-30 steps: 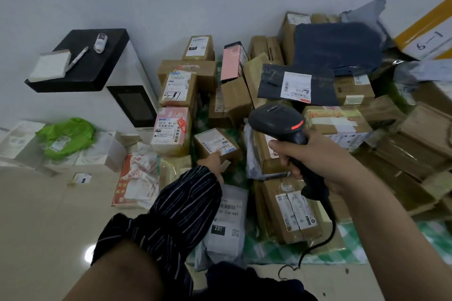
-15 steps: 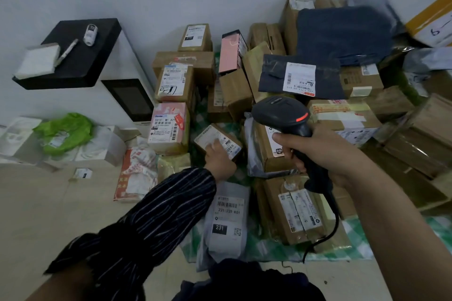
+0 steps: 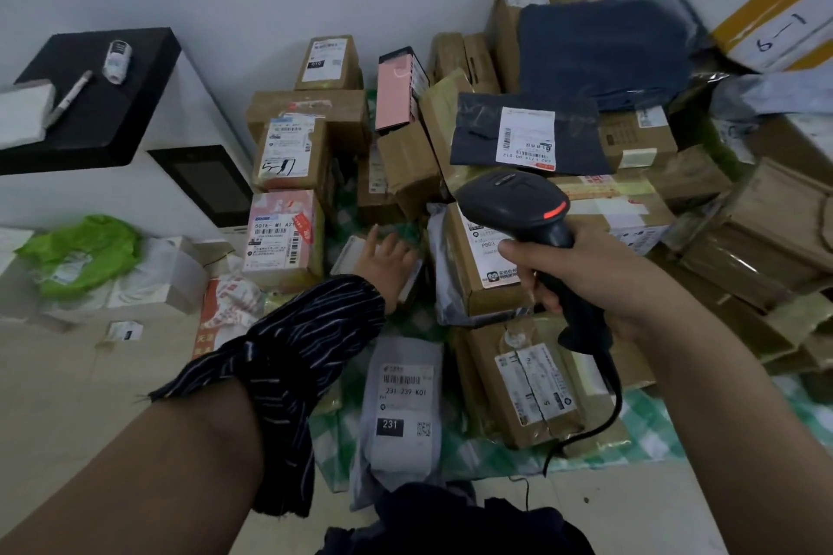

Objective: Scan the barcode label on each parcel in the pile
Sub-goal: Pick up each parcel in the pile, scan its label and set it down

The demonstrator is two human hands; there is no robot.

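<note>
A pile of cardboard boxes and mailer bags lies on a green checked cloth [image 3: 640,433] against the wall. My right hand [image 3: 581,270] grips a black barcode scanner [image 3: 518,207] by its handle, the head aimed over a brown box with a white label [image 3: 482,257]. My left hand [image 3: 387,257], in a dark striped sleeve, rests with fingers spread on a small labelled box [image 3: 349,257] and covers most of it. A grey mailer marked 231 [image 3: 403,401] lies nearest me.
A white cabinet with a black top [image 3: 103,104] stands at left, holding a pen, a small bottle and a white pad. Green and white bags [image 3: 76,252] lie on the floor below it. A yellow box [image 3: 780,14] sits at the top right.
My left hand has reached forward onto the small labelled box and now covers its label. The scanner has stayed over the pile's middle, and my view has shifted a little.
</note>
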